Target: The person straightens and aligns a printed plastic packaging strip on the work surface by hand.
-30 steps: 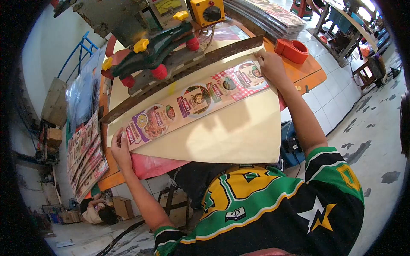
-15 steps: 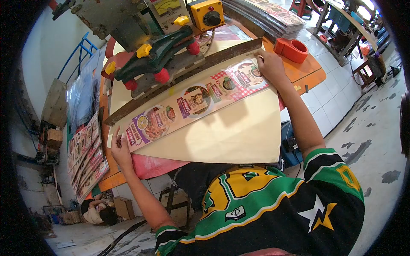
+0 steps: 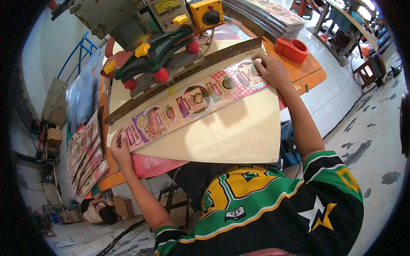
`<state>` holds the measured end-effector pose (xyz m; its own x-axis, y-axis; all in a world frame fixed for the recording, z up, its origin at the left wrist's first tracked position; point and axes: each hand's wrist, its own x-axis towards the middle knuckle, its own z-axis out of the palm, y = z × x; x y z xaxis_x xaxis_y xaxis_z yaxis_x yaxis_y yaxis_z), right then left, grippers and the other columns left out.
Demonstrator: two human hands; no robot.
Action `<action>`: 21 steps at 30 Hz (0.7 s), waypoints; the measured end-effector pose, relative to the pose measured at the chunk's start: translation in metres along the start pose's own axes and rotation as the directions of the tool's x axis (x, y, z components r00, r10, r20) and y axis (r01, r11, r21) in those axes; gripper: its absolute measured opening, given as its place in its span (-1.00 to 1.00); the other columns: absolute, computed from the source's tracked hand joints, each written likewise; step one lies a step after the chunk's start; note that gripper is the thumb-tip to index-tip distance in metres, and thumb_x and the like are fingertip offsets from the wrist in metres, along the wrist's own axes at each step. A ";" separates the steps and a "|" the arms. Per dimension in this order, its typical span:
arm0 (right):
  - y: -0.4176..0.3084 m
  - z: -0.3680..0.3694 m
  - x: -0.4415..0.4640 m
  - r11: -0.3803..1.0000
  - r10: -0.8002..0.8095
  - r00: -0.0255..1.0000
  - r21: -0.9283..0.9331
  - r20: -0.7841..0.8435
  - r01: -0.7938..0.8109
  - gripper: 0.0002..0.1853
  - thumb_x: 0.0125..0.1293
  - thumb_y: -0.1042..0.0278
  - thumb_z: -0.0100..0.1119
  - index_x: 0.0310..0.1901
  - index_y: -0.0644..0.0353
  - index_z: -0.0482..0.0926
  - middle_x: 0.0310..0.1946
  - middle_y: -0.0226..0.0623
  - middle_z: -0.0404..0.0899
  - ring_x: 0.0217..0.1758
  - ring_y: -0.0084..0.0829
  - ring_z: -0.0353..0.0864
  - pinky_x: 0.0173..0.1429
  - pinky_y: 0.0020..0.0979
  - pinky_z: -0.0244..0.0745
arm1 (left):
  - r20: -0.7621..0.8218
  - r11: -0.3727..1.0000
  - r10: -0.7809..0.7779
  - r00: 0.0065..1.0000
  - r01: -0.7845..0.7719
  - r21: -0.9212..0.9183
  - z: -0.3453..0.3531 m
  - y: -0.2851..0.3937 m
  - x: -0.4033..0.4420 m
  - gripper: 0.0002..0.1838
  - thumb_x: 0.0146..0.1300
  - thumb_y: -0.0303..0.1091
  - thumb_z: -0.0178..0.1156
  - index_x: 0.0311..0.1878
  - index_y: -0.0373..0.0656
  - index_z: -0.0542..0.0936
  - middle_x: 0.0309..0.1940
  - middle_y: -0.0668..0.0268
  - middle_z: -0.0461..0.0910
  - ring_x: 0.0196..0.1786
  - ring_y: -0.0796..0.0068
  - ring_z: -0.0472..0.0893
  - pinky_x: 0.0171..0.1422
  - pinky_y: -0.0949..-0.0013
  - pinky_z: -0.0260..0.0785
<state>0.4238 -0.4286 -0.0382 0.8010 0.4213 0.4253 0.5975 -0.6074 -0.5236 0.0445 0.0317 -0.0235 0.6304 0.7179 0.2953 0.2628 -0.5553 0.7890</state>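
A long printed strip (image 3: 196,102) with food pictures, under shiny clear plastic, lies slantwise on a cream sheet (image 3: 230,132). At its lower left end my left hand (image 3: 121,149) grips the edge, thumb on top. My right hand (image 3: 270,69) is at the upper right end, fingers bent and thumb near the strip's edge; what its fingertips hold is too small to tell. Along the strip's far side runs a rusty metal bar (image 3: 183,79). Above it stands a press with a dark green bracket (image 3: 156,55), yellow knobs and red feet.
An orange table (image 3: 314,72) carries a red tape-like ring (image 3: 291,49) on the right. Stacked printed sheets stand at the back (image 3: 277,17) and at the left (image 3: 87,153). A yellow control box (image 3: 206,13) sits on the press. A person (image 3: 99,211) is low at the left.
My right hand has shifted slightly left and its fingers have lifted and changed pose at the strip's corner. The metal bar and press bracket have moved slightly. My left hand has barely moved.
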 end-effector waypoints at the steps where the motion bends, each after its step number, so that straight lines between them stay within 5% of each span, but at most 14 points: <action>1: 0.002 0.002 0.000 1.000 -0.017 1.000 -0.017 -0.012 0.017 -0.74 0.36 0.10 0.20 -0.01 -0.01 0.67 -0.42 -0.06 0.69 -0.31 -0.04 0.71 -0.19 -0.06 0.54 | 0.000 1.000 0.000 1.000 0.000 0.000 0.001 0.001 0.000 -0.66 0.44 -0.44 0.11 0.23 -0.26 0.60 0.06 0.15 0.67 0.01 0.43 0.63 0.15 0.38 0.47; 9: -0.003 -0.005 0.000 0.999 -0.030 0.999 0.040 0.023 0.030 -0.72 0.38 0.23 0.25 0.07 0.08 0.63 -0.59 -0.25 0.57 -0.51 -0.36 0.59 -0.35 -0.32 0.41 | -0.085 0.992 0.073 0.994 -0.063 0.112 0.002 0.012 -0.005 -0.69 0.45 -0.39 0.13 0.16 -0.28 0.64 -0.14 0.20 0.69 -0.10 0.49 0.61 0.04 0.39 0.46; 11: 0.000 -0.004 -0.001 0.975 0.020 0.997 0.220 0.072 -0.036 -0.71 0.36 0.28 0.29 0.08 0.13 0.63 -0.58 -0.33 0.58 -0.51 -0.52 0.55 -0.39 -0.40 0.37 | -0.086 0.992 0.088 0.992 -0.080 0.095 0.002 0.007 -0.004 -0.69 0.45 -0.38 0.13 0.17 -0.26 0.64 -0.13 0.21 0.69 -0.11 0.49 0.61 0.03 0.39 0.47; 16: 0.005 -0.005 -0.010 0.978 -0.022 1.000 0.207 0.001 0.021 -0.70 0.34 0.28 0.32 0.05 0.17 0.67 -0.53 -0.34 0.62 -0.50 -0.57 0.53 -0.38 -0.43 0.39 | -0.072 0.986 0.168 0.983 -0.166 0.034 0.005 0.011 -0.014 -0.68 0.45 -0.34 0.15 0.19 -0.22 0.64 -0.10 0.22 0.70 -0.10 0.51 0.61 0.01 0.40 0.47; 21: -0.001 -0.007 -0.013 0.952 -0.005 0.999 0.305 -0.055 0.021 -0.71 0.32 0.29 0.34 0.02 0.19 0.71 -0.50 -0.31 0.63 -0.47 -0.53 0.54 -0.33 -0.44 0.42 | -0.014 0.994 0.078 0.997 -0.076 0.072 0.011 0.023 -0.020 -0.65 0.46 -0.25 0.19 0.20 -0.22 0.64 -0.04 0.17 0.71 -0.01 0.47 0.64 0.08 0.38 0.47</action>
<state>0.4126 -0.4377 -0.0382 0.7949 0.3869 0.4674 0.5974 -0.3638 -0.7147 0.0461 -0.0004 -0.0171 0.6386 0.6785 0.3632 0.2659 -0.6374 0.7232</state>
